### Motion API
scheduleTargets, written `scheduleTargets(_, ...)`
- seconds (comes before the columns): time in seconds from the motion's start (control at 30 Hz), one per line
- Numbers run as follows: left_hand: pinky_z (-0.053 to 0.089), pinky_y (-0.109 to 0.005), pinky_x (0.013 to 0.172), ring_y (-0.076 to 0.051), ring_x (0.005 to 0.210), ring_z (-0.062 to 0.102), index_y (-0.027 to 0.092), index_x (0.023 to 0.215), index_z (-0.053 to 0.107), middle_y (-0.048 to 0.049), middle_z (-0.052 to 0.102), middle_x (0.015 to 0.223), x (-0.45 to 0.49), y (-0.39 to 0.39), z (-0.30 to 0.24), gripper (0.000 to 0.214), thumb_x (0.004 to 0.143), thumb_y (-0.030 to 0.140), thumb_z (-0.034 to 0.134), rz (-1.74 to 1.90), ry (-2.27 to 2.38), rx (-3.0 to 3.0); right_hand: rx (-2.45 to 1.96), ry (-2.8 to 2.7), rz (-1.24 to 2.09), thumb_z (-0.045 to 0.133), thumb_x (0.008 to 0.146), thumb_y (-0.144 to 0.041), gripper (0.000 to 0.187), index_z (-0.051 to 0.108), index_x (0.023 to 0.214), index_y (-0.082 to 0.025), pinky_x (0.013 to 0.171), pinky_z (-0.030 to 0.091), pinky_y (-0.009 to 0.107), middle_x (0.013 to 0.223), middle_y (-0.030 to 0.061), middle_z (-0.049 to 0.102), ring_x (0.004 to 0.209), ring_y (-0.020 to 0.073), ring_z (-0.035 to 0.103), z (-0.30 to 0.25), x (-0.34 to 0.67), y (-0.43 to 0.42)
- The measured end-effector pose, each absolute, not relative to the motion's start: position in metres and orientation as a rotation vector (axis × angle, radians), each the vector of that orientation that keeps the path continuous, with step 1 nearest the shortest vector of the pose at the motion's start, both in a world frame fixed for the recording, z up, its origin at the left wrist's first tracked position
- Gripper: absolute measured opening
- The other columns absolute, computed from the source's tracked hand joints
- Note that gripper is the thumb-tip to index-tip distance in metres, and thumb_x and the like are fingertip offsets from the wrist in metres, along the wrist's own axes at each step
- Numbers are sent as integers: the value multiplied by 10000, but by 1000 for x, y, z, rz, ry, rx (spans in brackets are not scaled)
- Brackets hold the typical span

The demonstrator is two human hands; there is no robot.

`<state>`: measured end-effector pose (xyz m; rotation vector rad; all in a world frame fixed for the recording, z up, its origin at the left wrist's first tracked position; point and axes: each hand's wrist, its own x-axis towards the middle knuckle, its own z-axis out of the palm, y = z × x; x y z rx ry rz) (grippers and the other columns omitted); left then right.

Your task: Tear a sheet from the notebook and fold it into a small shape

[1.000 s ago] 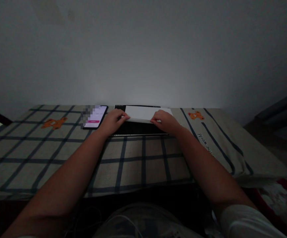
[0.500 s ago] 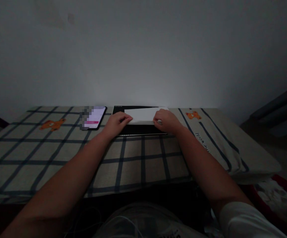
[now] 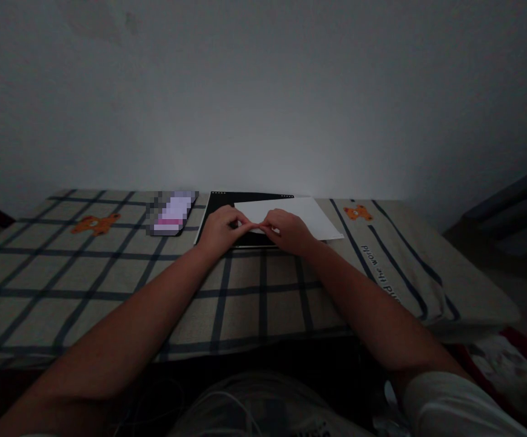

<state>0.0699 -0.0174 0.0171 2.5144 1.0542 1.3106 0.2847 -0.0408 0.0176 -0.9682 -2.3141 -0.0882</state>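
A white sheet of paper [image 3: 320, 220] lies over a black board or notebook cover [image 3: 218, 209] with small light marks along its far edge. My left hand [image 3: 227, 230] and my right hand [image 3: 288, 230] meet at the paper's near left part, thumbs and fingertips pinched together and almost touching. Both hands are closed on the paper's near edge, which their fingers partly hide. The sheet's right corner reaches past the black board onto the cloth.
A phone [image 3: 172, 213] with a lit, partly pixelated screen lies left of the board. The checked tablecloth [image 3: 263, 291] carries orange bear prints. A grey wall [image 3: 263, 97] rises behind the table. Below right is a red-rimmed container [image 3: 518, 340] with pale things inside.
My hands have drawn together from the two ends of the paper's near edge towards its middle left. The sheet's right part now spreads flatter, its corner farther right.
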Motion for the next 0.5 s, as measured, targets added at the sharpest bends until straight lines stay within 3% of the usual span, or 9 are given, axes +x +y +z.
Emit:
scheduleTargets(0.27,490,-361,864,-189,915,615,190,873,645,-60,687,924,72,-22,19,218,957,326,498,1259,898,2500,-931,-2203,54,467,958,-325,224,522,783,-198,696,357,291,773,33,565,731,156,467,17,286,-43)
scheduleTargets(0.5,488,-352,815,-189,862,615,206,880,678,-43,699,876,68,-20,20,181,901,368,602,1277,985,2458,-939,-2112,188,472,952,-388,273,544,769,-199,679,384,299,743,30,556,707,153,475,18,283,-45)
